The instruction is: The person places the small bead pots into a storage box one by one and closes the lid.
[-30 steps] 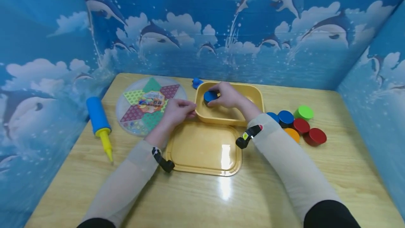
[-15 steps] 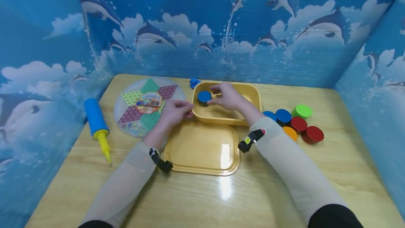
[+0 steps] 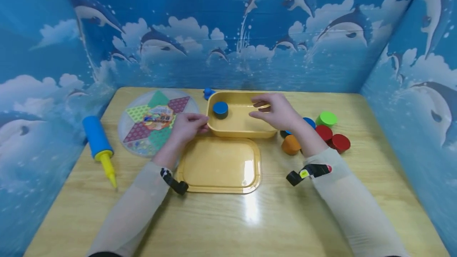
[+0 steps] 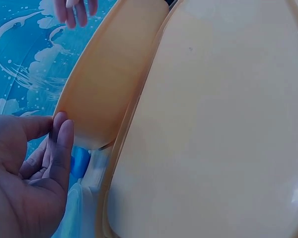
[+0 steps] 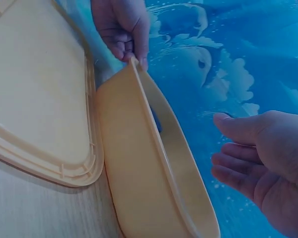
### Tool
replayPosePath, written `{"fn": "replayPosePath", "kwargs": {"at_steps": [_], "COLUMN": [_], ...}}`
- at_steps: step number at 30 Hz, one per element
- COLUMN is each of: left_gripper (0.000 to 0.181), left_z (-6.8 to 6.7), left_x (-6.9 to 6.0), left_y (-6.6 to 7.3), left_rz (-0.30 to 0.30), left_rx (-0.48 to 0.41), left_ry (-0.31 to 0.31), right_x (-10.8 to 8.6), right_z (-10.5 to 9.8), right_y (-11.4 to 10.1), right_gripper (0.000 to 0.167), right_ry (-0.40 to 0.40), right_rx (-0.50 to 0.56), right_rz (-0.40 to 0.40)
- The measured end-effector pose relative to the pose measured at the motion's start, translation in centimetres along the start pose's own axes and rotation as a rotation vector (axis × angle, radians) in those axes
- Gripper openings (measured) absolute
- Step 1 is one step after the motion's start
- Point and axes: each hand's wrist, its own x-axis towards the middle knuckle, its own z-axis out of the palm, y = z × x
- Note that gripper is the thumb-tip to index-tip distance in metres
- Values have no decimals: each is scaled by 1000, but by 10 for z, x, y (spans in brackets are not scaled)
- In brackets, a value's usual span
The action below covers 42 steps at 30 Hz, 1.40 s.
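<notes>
A yellow plastic box (image 3: 242, 134) without its lid stands toward the back of the table. My left hand (image 3: 187, 126) pinches the rim at its left front corner between thumb and fingers, as the left wrist view also shows. Inside the box, at the left end, sits a round block (image 3: 220, 110) with a blue top and dark sides. My right hand (image 3: 278, 111) hovers over the box's right part, fingers spread and holding nothing; in the right wrist view this hand (image 5: 273, 158) is apart from the rim.
The box's lid (image 3: 219, 165) lies flat in front. To the right are several round blocks: red (image 3: 340, 142), green (image 3: 326, 118), orange (image 3: 290, 145) and blue. Left lie a star-patterned game board (image 3: 157, 122) and a blue-yellow pump (image 3: 98, 140). A small blue object (image 3: 208, 93) sits behind.
My right hand has let go of the blue-topped block, leaving it in the box, and has moved right. My left hand keeps its pinch on the rim. The head view has shifted slightly.
</notes>
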Motion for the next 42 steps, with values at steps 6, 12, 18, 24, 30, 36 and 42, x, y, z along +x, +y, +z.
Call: {"fn": "replayPosePath", "kwargs": {"at_steps": [6,12,18,24,30,36,42], "left_gripper": [26,24,24,26,27,25,26], "left_z": [-1,-2,-1,-1,-3,-2,0], "left_x": [-1,0,1,2,2,0,0], "left_y": [-1,0,0,-1,-2,0,1], "left_rz": [11,12,0,2,11,30,32], "left_rx": [12,18,17,11,-1,4,-7], "left_ry": [6,4,-2,-7,-6,-9,-18], "right_x": [-33,-67,-96,-116,-118,-113,-109], "right_z": [-1,0,-7,-23,-51,-77,-88], "right_y": [0,11,24,40,73,111,130], "right_gripper": [48,53,55,56,59,72,84], "right_ry": [51,136,210,289,353,282,209], "right_rx": [-13,-78,-144,-222,-313,-351,-303], "right_rz": [47,144,188,220,280,401,485]}}
